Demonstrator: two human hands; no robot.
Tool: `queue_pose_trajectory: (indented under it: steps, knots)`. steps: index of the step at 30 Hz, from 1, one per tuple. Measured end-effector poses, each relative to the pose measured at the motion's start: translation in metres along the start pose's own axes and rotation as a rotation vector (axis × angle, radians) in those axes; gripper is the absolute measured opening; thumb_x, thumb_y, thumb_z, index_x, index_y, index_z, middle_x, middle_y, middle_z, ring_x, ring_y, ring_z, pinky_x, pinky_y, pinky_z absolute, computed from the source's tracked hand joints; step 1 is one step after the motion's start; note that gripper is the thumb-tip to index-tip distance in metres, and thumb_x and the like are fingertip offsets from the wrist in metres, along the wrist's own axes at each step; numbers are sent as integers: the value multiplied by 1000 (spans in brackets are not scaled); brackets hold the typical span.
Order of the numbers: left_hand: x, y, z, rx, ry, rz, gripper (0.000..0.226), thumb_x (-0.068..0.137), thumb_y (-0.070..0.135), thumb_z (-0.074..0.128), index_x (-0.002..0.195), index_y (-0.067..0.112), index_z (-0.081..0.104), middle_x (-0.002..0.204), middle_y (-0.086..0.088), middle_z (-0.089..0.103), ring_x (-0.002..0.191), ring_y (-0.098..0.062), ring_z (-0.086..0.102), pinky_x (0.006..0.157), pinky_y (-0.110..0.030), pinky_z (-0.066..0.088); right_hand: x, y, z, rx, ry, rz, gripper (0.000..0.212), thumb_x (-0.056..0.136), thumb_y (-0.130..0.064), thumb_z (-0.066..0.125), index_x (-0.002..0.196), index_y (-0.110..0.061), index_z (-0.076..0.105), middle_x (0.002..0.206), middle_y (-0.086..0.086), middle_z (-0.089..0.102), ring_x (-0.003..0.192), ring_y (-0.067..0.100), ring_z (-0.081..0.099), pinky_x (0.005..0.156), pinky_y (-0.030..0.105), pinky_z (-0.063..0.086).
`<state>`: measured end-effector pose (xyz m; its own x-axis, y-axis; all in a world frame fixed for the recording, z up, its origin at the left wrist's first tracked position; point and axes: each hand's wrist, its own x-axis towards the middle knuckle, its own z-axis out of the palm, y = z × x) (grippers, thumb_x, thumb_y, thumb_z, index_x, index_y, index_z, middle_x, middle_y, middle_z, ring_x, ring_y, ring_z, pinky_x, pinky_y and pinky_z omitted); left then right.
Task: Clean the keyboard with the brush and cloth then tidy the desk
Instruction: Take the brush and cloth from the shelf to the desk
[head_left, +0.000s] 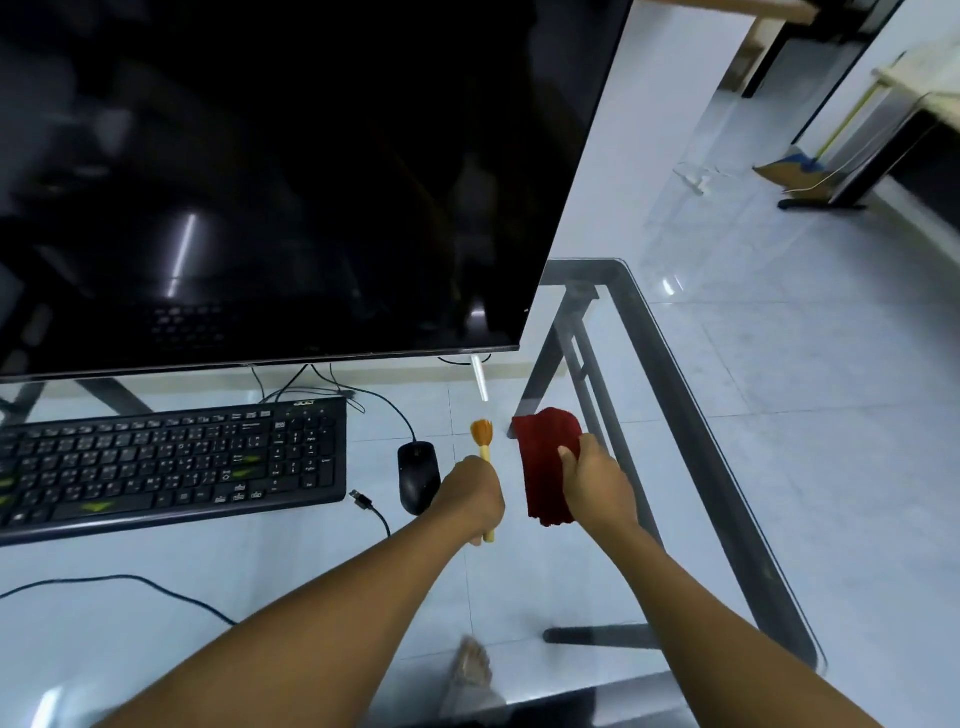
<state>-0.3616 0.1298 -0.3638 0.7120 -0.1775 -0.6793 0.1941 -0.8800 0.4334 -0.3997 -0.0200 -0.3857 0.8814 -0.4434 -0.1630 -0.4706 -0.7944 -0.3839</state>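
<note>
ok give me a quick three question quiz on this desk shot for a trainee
1. True or false: the left hand is closed around the brush.
2. Which thing lies between the keyboard and the brush?
A. the red cloth
B. the mouse
C. the monitor
3. Fill in: the right hand rests on the ____.

Key
1. True; bristles point away from the person, and the handle end sticks out below the fist.
2. B; the mouse sits on the glass desk just left of the brush.
3. Red cloth, near the desk's right edge.
</note>
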Motion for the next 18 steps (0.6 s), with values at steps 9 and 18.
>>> queue_pose_trajectory:
  steps: [9, 18]
  knots:
    - [13, -8, 6, -49, -38, 10, 23, 89, 9, 64, 76, 8, 45, 72, -3, 58, 69, -24, 66, 48, -30, 52, 16, 11, 20, -337, 106, -1, 48, 88, -33, 66, 124, -5, 53, 122, 20, 58, 111, 38, 55, 92, 48, 44]
    - [27, -18, -36, 37, 87, 92, 22, 98, 32, 51, 99, 10, 50, 76, -5, 62, 62, -18, 66, 53, -23, 50, -3, -50, 31, -141, -109, -247, 33, 94, -43, 56, 103, -12, 57, 101, 6, 66, 87, 24, 65, 74, 36, 53]
